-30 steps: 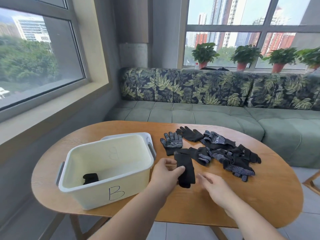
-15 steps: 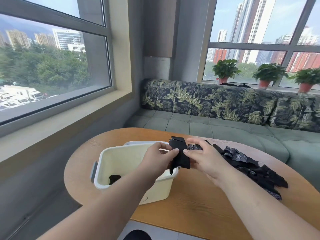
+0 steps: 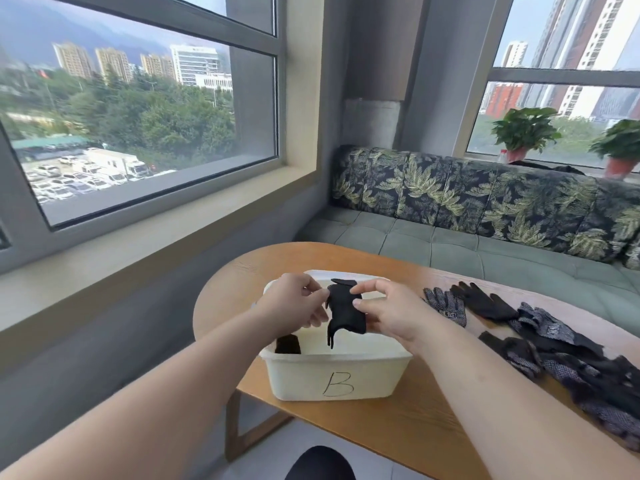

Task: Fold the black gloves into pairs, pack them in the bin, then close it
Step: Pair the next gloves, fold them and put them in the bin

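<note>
A folded black glove pair (image 3: 344, 311) hangs over the open white bin (image 3: 336, 375), which is marked "B". My left hand (image 3: 294, 304) pinches its left edge and my right hand (image 3: 384, 311) grips its right side. A glove finger dangles down into the bin. Another folded black pair (image 3: 288, 344) lies inside the bin at the left. Several loose black gloves (image 3: 540, 344) are spread on the wooden table (image 3: 398, 427) to the right of the bin.
The bin's lid (image 3: 311, 273) lies behind and under the bin. A green sofa (image 3: 467, 237) with leaf-print cushions runs behind the table. Windows and potted plants (image 3: 523, 131) line the walls. The table's left edge is close to the bin.
Both hands lifted the folded pair off the table and carried it left until it hangs over the bin. The view has swung left with them.
</note>
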